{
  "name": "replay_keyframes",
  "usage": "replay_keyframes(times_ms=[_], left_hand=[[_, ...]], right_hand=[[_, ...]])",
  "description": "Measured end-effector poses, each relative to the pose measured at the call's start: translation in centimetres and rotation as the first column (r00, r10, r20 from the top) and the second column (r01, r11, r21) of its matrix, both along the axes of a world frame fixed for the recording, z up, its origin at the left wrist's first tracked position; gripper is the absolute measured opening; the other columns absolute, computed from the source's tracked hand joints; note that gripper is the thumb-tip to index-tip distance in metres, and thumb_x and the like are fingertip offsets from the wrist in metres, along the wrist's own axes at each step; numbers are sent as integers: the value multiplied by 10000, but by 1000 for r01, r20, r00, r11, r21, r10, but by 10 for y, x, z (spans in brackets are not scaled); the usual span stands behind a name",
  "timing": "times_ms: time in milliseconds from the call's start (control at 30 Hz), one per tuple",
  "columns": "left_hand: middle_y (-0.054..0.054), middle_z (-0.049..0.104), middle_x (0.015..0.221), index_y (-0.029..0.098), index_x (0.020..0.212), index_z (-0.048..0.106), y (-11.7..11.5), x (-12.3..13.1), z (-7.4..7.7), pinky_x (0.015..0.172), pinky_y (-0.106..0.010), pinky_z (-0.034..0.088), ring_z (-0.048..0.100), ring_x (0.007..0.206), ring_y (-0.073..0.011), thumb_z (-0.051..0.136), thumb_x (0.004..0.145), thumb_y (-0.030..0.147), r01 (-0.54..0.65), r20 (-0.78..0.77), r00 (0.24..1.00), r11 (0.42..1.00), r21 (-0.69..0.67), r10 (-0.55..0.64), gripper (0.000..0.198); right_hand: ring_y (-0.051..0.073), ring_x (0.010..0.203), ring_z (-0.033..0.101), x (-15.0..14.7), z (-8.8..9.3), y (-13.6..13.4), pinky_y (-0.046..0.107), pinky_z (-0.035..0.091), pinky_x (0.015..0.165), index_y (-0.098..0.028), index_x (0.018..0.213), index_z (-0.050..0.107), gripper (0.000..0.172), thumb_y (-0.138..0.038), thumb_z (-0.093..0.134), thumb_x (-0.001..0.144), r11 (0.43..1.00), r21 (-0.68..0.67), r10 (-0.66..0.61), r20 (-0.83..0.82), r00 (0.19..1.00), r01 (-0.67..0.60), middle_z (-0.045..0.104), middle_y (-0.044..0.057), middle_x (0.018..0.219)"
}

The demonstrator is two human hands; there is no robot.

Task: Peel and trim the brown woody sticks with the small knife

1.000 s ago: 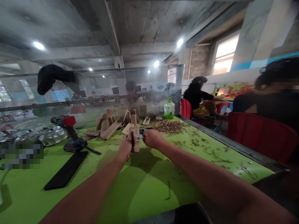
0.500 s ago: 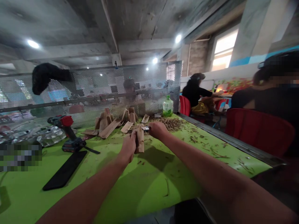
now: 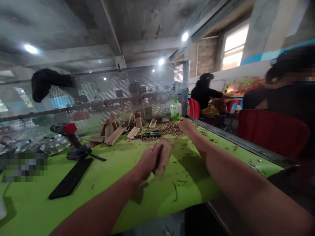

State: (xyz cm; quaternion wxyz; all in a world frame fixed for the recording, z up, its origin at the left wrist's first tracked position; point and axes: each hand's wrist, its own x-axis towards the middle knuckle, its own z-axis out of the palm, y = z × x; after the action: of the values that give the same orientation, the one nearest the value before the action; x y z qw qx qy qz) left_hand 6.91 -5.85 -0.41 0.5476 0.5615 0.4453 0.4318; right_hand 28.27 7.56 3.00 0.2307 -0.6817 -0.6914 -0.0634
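Note:
My left hand (image 3: 149, 160) is closed around a brown wooden piece (image 3: 164, 157), blurred and tilted above the green table (image 3: 108, 183). Farther off, my right hand (image 3: 187, 127) is closed near the green-labelled bottle (image 3: 176, 109). A small dark and red bit shows at its fingers, too small to name. Between the hands and the mesh screen lie wood shavings (image 3: 173, 127) and a dark-handled tool (image 3: 151, 134). Several wooden pieces (image 3: 115, 134) lean and lie behind my left hand.
A cordless drill (image 3: 71, 139) stands at the left beside a black flat strip (image 3: 71, 178) and shiny metal parts (image 3: 54, 144). The mesh screen (image 3: 103, 98) closes the back. Red chairs (image 3: 270, 134) and seated people are beyond the right edge.
My right hand has moved away from the wooden piece, right and toward the bottle. My left hand has moved the piece right and nearer. The dark-handled tool now lies by the shavings.

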Motion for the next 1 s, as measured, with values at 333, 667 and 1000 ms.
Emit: replay_keyframes(times_ms=[333, 667, 1000], left_hand=[[40, 487, 486, 189, 781, 570, 54, -37, 0, 375, -196, 349, 432, 389, -97, 522, 937, 486, -342, 310, 863, 913, -220, 398, 339], [57, 442, 445, 185, 775, 603, 52, -33, 4, 368, -216, 291, 367, 357, -92, 590, 902, 491, -360, 343, 857, 923, -135, 384, 332], [-8, 573, 597, 175, 806, 645, 20, -10, 4, 506, -269, 410, 503, 525, -146, 509, 912, 559, -159, -42, 986, 987, 33, 160, 422]], right_hand=[[189, 772, 660, -90, -17, -23, 234, 399, 627, -188, 976, 739, 277, -266, 490, 886, 953, -14, 303, -17, 953, -303, 741, 94, 904], [227, 791, 691, -108, -20, -49, 279, 479, 691, -193, 964, 743, 287, -275, 482, 878, 904, -66, 426, 207, 881, -422, 749, 122, 916], [246, 939, 691, -79, -8, -22, 277, 485, 766, -130, 1036, 740, 315, -268, 489, 904, 965, -177, 204, 45, 978, -193, 728, 176, 996]])
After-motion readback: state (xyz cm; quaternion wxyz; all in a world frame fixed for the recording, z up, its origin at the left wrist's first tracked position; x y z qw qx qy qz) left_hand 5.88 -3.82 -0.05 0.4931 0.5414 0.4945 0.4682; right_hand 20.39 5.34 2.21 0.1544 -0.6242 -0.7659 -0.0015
